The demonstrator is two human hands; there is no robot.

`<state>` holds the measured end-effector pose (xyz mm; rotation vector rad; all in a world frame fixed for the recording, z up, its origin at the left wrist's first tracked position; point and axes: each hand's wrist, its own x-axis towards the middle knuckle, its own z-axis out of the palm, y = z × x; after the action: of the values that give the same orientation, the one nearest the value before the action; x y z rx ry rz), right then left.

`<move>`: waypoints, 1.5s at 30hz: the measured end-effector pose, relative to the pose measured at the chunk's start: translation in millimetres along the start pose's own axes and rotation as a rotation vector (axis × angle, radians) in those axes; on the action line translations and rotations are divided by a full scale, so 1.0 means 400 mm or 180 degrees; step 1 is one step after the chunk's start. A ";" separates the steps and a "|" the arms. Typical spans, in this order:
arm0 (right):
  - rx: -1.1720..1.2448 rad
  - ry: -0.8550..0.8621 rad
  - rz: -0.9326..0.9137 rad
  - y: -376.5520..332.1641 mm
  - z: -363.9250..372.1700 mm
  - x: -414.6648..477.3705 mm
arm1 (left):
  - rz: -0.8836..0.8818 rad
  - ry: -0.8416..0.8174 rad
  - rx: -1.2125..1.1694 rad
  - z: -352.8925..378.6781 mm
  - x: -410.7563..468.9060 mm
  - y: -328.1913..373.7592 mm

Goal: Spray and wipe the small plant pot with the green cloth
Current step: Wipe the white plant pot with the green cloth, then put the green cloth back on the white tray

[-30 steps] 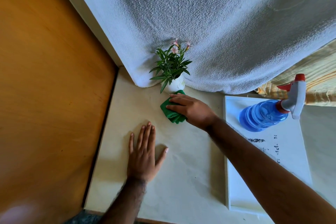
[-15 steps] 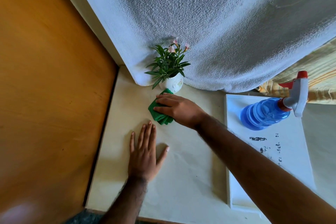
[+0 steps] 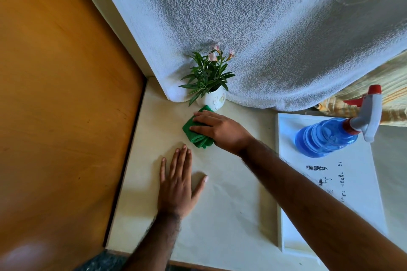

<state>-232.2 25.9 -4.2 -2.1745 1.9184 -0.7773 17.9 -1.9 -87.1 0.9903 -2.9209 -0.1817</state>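
A small white plant pot (image 3: 211,101) with green leaves and pink flowers stands at the back of the cream table top, against a hanging white towel. My right hand (image 3: 217,128) presses a folded green cloth (image 3: 195,132) flat on the table just in front of the pot; the cloth's far corner touches the pot's base. My left hand (image 3: 178,185) lies flat, fingers spread, on the table nearer to me, holding nothing. A blue spray bottle (image 3: 328,136) with a grey and red trigger stands on a white tray at the right.
The white tray (image 3: 352,204) has dark smudges and takes up the right side. A wooden door or panel (image 3: 55,105) borders the table on the left. The white towel (image 3: 264,28) hangs behind the pot. A yellow striped fabric (image 3: 392,86) shows at the far right.
My right hand slid the green cloth leftward along the table in front of the pot. The left hand stayed flat in place.
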 end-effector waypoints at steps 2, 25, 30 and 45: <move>0.0022 -0.0008 0.0012 0.002 0.000 -0.003 | 0.0003 0.0010 0.0014 -0.003 -0.001 0.002; 0.0245 -0.0120 0.0643 -0.062 -0.069 -0.109 | 0.0088 0.0313 0.0029 -0.007 -0.003 0.004; 0.0125 0.0199 0.0936 -0.121 -0.142 -0.272 | 0.0070 0.0236 -0.0057 -0.015 0.000 0.006; -0.1011 0.0140 0.2274 -0.176 -0.122 -0.727 | 0.0031 0.0290 -0.0112 -0.022 -0.001 0.018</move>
<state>-208.2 327.7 -14.9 -1.3922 2.7219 -0.4053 14.7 3.1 -77.4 0.9531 -2.8299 -0.1818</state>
